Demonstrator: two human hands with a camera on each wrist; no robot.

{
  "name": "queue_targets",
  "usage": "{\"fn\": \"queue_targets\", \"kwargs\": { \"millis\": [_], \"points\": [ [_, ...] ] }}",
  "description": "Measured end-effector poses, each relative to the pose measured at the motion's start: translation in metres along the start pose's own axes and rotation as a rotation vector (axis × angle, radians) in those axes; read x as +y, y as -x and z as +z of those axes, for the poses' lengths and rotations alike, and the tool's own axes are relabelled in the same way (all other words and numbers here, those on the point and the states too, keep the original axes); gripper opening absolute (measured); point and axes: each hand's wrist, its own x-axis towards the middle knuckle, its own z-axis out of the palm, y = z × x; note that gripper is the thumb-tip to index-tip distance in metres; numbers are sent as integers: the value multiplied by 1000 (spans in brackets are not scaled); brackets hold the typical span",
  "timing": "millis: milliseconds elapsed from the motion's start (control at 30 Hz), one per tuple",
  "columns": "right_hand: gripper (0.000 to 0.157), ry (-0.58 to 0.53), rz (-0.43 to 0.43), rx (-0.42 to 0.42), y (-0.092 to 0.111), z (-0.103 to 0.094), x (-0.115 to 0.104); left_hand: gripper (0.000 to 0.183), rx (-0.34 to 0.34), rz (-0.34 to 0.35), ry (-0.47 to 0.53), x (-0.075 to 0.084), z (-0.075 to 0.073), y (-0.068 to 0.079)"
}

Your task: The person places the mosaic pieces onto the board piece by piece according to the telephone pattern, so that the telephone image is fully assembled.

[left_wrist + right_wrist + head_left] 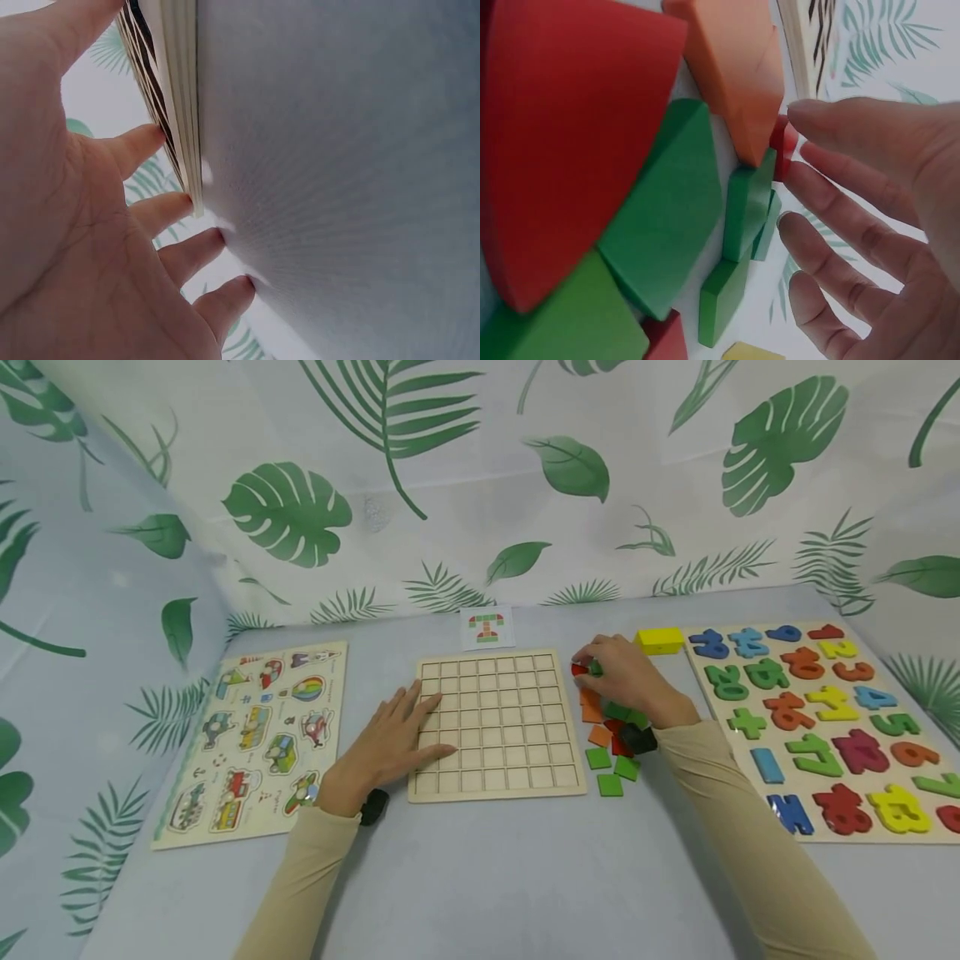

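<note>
Your left hand (386, 739) lies palm down with fingers spread, thumb and index finger over the left edge of the grid board (497, 722); that grip is released, pressing flat rather than clasping. Your right hand (618, 668) arches over the loose pieces beside the board's right edge, wrist above the pile and fingers pointing left and down. Its grip pinches a small red piece (781, 146) between thumb and fingertips, just right of the board's upper right corner.

From the head, your knuckles hide most of that pinch; the right wrist view shows the thumb and fingertips meeting the piece, with green pieces (746, 206) and an orange piece (739, 82) close by. The left wrist view adds your palm, the board's thin side, and the outer fingertips resting past it on the worktop (337, 187).

The board lies flat, nearly square, so it has no clear long axis; its sides run roughly left-right and near-far to you. Beyond it, the pattern card (487, 627) shows a T with its bar on the far side. You cannot tell the red piece's long axis, since your fingers cover part of it.
</note>
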Motion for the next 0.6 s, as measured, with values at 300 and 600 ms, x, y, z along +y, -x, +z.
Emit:
{"fn": "queue_targets", "kwargs": {
  "millis": [300, 600],
  "points": [
    [29, -36, 13, -3, -3, 2, -1, 85, 7, 13, 6, -1, 0, 1],
    [27, -127, 129, -55, -11, -1, -11, 85, 1, 1, 11, -1, 0, 1]
  ]
}}
